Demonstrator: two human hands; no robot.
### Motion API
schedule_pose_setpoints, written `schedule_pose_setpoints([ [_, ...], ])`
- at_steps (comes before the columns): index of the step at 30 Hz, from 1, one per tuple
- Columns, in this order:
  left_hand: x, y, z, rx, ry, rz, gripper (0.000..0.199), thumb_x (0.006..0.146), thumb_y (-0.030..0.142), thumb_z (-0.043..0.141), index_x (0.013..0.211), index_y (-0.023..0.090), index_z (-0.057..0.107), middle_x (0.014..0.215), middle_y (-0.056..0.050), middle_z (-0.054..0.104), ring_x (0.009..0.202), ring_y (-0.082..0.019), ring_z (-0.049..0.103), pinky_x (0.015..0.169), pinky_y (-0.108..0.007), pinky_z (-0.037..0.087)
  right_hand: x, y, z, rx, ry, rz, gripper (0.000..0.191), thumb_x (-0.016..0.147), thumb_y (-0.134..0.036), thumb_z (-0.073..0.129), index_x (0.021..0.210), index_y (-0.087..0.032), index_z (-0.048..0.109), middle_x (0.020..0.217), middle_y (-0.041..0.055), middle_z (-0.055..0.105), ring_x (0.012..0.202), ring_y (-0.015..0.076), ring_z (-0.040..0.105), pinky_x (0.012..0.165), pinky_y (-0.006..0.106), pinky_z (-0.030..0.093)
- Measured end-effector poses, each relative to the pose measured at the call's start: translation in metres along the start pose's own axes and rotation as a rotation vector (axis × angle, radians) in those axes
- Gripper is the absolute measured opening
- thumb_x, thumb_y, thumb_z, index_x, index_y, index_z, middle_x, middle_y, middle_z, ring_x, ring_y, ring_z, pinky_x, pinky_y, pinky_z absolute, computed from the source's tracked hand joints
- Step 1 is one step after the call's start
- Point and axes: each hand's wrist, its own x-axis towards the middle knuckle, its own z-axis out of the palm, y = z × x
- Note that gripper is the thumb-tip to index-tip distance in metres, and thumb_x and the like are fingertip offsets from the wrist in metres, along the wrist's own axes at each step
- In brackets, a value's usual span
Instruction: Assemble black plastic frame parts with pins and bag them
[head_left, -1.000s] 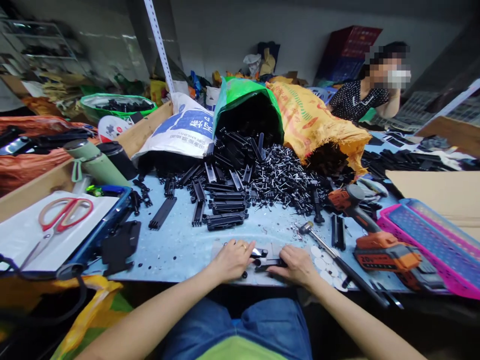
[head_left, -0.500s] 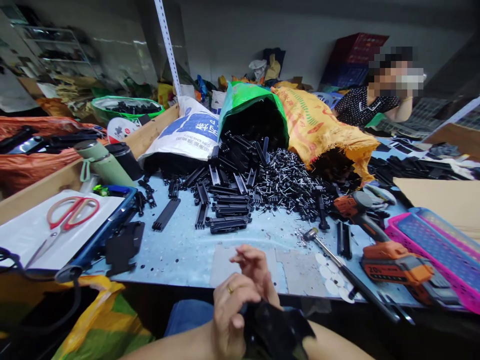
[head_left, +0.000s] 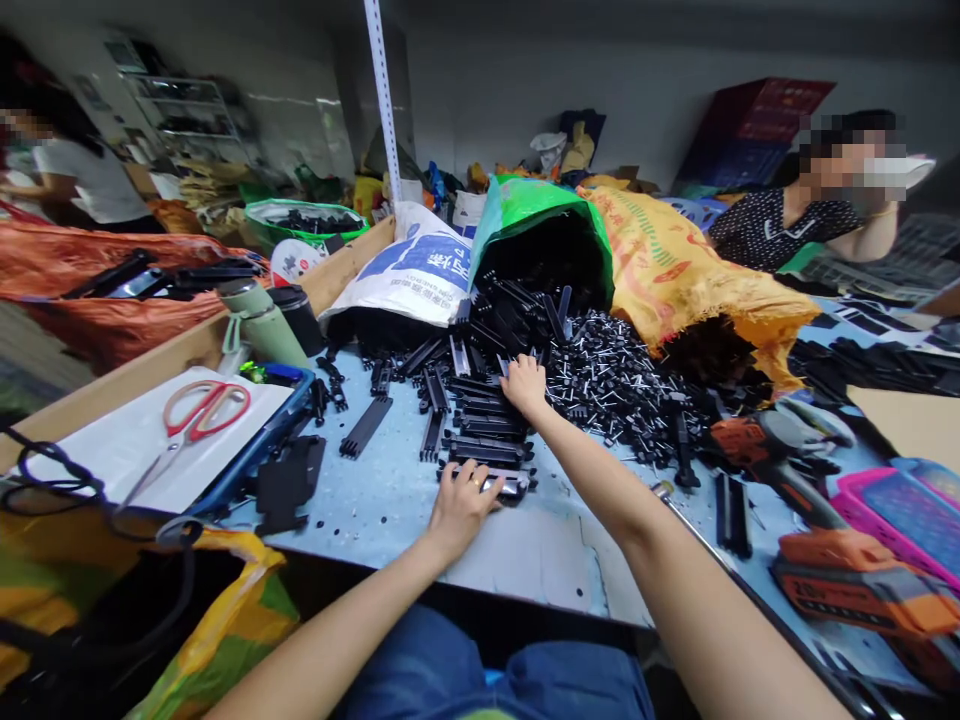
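Head view. Dim room, grey wall at the far side; pale blue tabletop below, specked with small black bits. A grey-white sheet lies at the near edge, in the middle.

Black slotted bars lie stacked in a row, mid-table, near to far. Left hand is on the nearest bar, fingers somewhat spread across its top (ring on one finger); whether it grips, I cannot tell. Right hand reaches to the far end of the row, fingers bent down onto the black parts there; fingertips partly hidden, so a pinch cannot be made out.

Far side: green bag, mouth open towards the near side, black parts spilling out. White printed bag to its left, yellow woven sack to its right. Pin-like pieces heaped between bag and sack.

Left: red-handled scissors on white paper; green bottle beside a black cup, both tilted in view. Right: orange cordless drill near a pink basket. Far right, a person holds something white near the face.
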Motion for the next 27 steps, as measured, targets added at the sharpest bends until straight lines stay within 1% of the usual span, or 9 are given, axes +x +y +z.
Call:
schedule_pose_setpoints([
  [3, 0.026, -0.026, -0.006, -0.040, -0.003, -0.107, 0.041, 0.082, 0.040, 0.056, 0.119, 0.023, 0.049, 0.114, -0.008, 0.055, 0.113, -0.024, 0.042, 0.095, -0.043, 0.030, 0.016, 0.003, 0.006, 0.090, -0.033, 0.062, 0.017, 0.071, -0.023, 0.061, 0.081, -0.009, 0.061, 0.122, 0.0187, 0.044, 0.119, 0.0327, 0.025, 0.097, 0.048, 0.020],
  [6, 0.053, -0.079, -0.019, -0.062, 0.000, -0.577, 0.036, 0.087, 0.036, 0.043, 0.117, 0.018, 0.050, 0.116, -0.010, 0.054, 0.110, -0.022, 0.046, 0.091, -0.035, 0.035, 0.018, 0.009, 0.001, 0.234, -0.096, 0.123, 0.022, 0.073, -0.032, 0.060, 0.073, -0.010, 0.060, 0.111, 0.0159, 0.053, 0.111, 0.0305, 0.038, 0.092, 0.044, 0.030],
  [7, 0.061, -0.098, -0.021, -0.052, 0.000, -0.675, 0.036, 0.087, 0.033, 0.041, 0.116, 0.013, 0.050, 0.115, -0.014, 0.054, 0.109, -0.024, 0.047, 0.089, -0.035, 0.036, 0.015, 0.010, -0.001, 0.294, -0.128, 0.141, 0.026, 0.074, -0.037, 0.059, 0.073, -0.011, 0.060, 0.103, 0.0144, 0.057, 0.104, 0.0285, 0.044, 0.087, 0.041, 0.035],
  [10, 0.082, -0.147, -0.016, -0.077, -0.060, -0.802, 0.031, 0.078, 0.031, 0.051, 0.100, 0.011, 0.060, 0.100, -0.016, 0.061, 0.098, -0.027, 0.055, 0.081, -0.034, 0.041, -0.005, 0.008, -0.012, 0.496, -0.234, 0.171, 0.039, 0.078, -0.050, 0.050, 0.080, -0.012, 0.059, 0.083, 0.0091, 0.061, 0.082, 0.0210, 0.057, 0.074, 0.035, 0.045],
  [13, 0.091, -0.168, -0.004, -0.106, -0.114, -0.872, 0.022, 0.073, 0.032, 0.055, 0.078, 0.013, 0.064, 0.080, -0.013, 0.065, 0.083, -0.027, 0.060, 0.070, -0.032, 0.044, -0.045, -0.002, -0.027, 0.722, -0.310, 0.172, 0.044, 0.081, -0.055, 0.044, 0.102, -0.017, 0.054, 0.088, 0.0062, 0.063, 0.078, 0.0172, 0.061, 0.072, 0.033, 0.048],
  [17, 0.087, -0.166, 0.000, -0.084, -0.072, -0.922, 0.018, 0.067, 0.029, 0.060, 0.073, 0.012, 0.063, 0.081, -0.014, 0.065, 0.086, -0.029, 0.059, 0.072, -0.034, 0.044, -0.111, -0.010, -0.050, 1.219, -0.453, 0.187, 0.057, 0.074, -0.041, 0.061, 0.125, -0.027, 0.041, 0.110, 0.0043, 0.058, 0.096, 0.0190, 0.058, 0.086, 0.039, 0.046],
  [19, 0.081, -0.162, -0.007, -0.071, -0.010, -0.933, 0.020, 0.066, 0.029, 0.061, 0.075, 0.011, 0.061, 0.083, -0.015, 0.064, 0.089, -0.029, 0.058, 0.075, -0.035, 0.044, -0.140, -0.007, -0.058, 1.265, -0.463, 0.160, 0.060, 0.070, -0.034, 0.064, 0.126, -0.027, 0.041, 0.118, 0.0049, 0.053, 0.103, 0.0207, 0.055, 0.091, 0.041, 0.043],
  [23, 0.063, -0.145, -0.031, -0.026, 0.213, -0.942, 0.030, 0.078, 0.035, 0.051, 0.095, 0.010, 0.055, 0.102, -0.016, 0.057, 0.101, -0.027, 0.052, 0.086, -0.037, 0.041, -0.188, 0.012, -0.069, 0.848, -0.347, -0.037, 0.046, 0.075, -0.028, 0.061, 0.118, -0.021, 0.049, 0.117, 0.0092, 0.053, 0.107, 0.0231, 0.051, 0.093, 0.044, 0.041],
  [27, 0.034, -0.103, -0.047, -0.247, 0.684, -0.790, 0.037, 0.087, 0.038, 0.044, 0.113, 0.012, 0.041, 0.103, -0.010, 0.054, 0.095, -0.018, 0.055, 0.085, -0.031, 0.042, -0.229, 0.034, -0.082, 0.179, -0.171, -0.405, 0.028, 0.085, -0.015, 0.045, 0.111, -0.020, 0.055, 0.119, 0.0115, 0.052, 0.112, 0.0233, 0.047, 0.097, 0.049, 0.035],
])
